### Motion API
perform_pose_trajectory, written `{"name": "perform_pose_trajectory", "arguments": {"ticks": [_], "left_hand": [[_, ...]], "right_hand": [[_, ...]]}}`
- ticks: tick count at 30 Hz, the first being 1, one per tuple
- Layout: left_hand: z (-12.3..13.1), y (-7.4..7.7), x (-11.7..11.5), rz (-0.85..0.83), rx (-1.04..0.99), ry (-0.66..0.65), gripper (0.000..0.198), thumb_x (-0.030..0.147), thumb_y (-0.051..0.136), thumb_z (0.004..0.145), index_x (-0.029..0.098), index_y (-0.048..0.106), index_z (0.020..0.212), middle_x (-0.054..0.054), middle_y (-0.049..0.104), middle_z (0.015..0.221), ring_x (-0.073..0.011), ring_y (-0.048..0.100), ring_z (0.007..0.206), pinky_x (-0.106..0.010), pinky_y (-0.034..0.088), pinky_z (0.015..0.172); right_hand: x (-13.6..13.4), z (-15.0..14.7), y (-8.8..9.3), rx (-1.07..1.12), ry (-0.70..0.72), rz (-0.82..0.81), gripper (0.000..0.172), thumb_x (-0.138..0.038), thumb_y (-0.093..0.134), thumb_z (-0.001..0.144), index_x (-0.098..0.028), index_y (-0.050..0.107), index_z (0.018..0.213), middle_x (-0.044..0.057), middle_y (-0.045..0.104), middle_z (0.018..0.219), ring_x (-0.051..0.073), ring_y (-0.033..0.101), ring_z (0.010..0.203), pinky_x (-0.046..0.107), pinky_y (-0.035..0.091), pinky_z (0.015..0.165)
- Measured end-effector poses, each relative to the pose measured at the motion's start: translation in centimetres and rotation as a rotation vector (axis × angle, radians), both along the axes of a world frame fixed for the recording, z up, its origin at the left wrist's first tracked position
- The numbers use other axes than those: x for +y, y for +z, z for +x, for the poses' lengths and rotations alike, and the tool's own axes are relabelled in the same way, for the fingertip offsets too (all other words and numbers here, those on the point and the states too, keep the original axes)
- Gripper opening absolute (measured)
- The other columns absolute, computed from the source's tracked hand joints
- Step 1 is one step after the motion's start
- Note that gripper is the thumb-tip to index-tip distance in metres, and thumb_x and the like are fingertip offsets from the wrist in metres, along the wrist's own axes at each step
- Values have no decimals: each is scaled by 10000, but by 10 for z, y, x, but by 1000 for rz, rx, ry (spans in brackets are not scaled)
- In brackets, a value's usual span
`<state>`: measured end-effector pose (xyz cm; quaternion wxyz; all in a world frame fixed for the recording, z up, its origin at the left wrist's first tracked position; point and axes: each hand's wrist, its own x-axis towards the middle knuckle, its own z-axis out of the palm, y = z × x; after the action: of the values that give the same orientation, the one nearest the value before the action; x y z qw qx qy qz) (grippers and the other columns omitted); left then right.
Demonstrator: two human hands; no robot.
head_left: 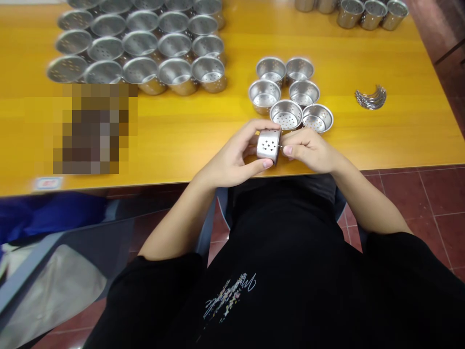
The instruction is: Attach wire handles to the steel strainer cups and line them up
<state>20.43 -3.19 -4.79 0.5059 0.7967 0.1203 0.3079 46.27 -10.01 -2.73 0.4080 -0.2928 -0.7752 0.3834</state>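
Note:
My left hand (238, 157) grips a small perforated steel cup (269, 144) turned on its side, holed bottom facing me, at the near edge of the yellow table (363, 140). My right hand (308, 150) is closed in a pinch against the cup's right rim, on a thin wire piece that barely shows. Just beyond my hands stands a cluster of several similar steel cups (290, 94), open side up.
A large block of steel cups (141, 46) fills the far left of the table. More cups (363, 12) stand at the far right edge. A bundle of curved wire handles (371, 98) lies to the right. A blurred patch (90, 128) sits at left.

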Motion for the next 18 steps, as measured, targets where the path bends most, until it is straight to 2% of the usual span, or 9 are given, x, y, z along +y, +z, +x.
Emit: {"name": "perform_pose_trajectory", "arguments": {"ticks": [5,12,15,17,18], "left_hand": [[3,1,0,8,7,-2,766,672,887,962,340,601,1589,-107,719,1296,-279,742,1089,-448,702,940],[2,1,3,52,16,-14,771,712,822,999,352,552,1625,-115,721,1330,-303,743,1126,-494,694,981],[8,5,-5,130,13,-17,844,685,876,963,327,526,1642,-140,699,1454,-338,724,1255,-527,671,1091],[13,6,-12,160,2,42,900,655,966,887,305,547,1603,-147,676,1519,-359,704,1328,-550,632,1178],[16,6,-15,154,2,86,858,630,972,891,302,565,1571,-139,682,1507,-351,706,1319,-549,622,1185]], "right_hand": [[-2,-2,1,40,-17,-1,640,-566,636,1223,-182,537,720,-48,470,691,96,415,645,258,323,638],[-3,-4,4,7,-22,-22,617,-556,629,1226,-189,547,736,-46,480,690,102,423,645,255,336,630],[-3,-4,4,29,-16,-22,623,-539,661,1212,-193,517,714,-57,423,681,94,375,631,250,310,607],[-3,-4,3,49,-15,-25,623,-527,671,1208,-192,513,706,-61,402,676,91,352,624,247,298,593],[-3,-3,3,48,-14,-31,619,-524,670,1208,-191,521,708,-61,408,677,91,356,626,244,301,592]]}}
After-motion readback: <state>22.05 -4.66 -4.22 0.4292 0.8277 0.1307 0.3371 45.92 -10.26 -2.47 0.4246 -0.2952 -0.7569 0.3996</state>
